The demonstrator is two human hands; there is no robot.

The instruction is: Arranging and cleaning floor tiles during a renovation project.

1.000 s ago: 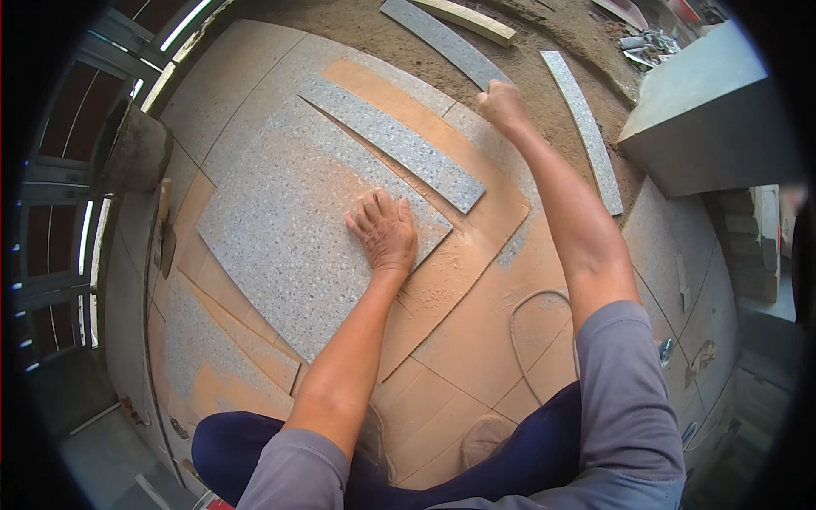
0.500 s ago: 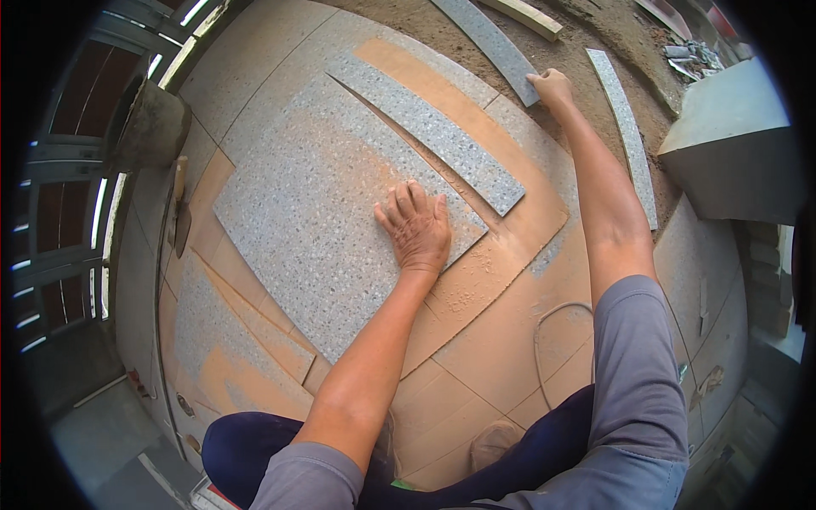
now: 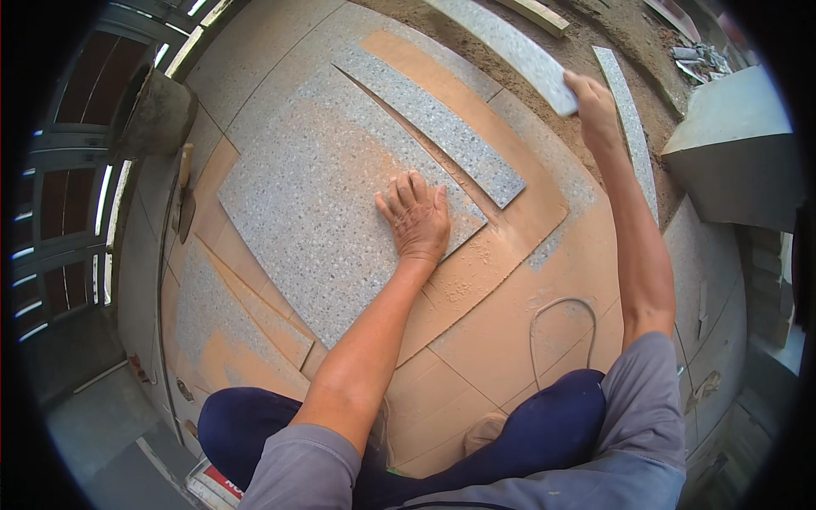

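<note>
My left hand point(image 3: 416, 219) lies flat, fingers spread, on a large grey speckled tile point(image 3: 314, 212) dusted with orange powder. Out at the upper right, my right hand point(image 3: 595, 106) grips one end of a long narrow tile strip point(image 3: 510, 51); its far end runs out past the top of the picture. Beside the large tile's right edge lies a cut tile piece point(image 3: 442, 127), with a wedge-shaped gap between the two. Under both is a dust-covered board or tile point(image 3: 484, 289).
Another tile strip point(image 3: 629, 127) lies on bare soil at the right, near a pale block point(image 3: 731, 127). A wooden batten point(image 3: 535, 15) is at the top. Broken tile pieces point(image 3: 229, 314) and a trowel point(image 3: 184, 195) lie at the left. A cable point(image 3: 552, 306) loops near my knee.
My right hand has moved right and lifted the tile strip's near end, which now shows a paler face. My left hand stays in place on the large tile.
</note>
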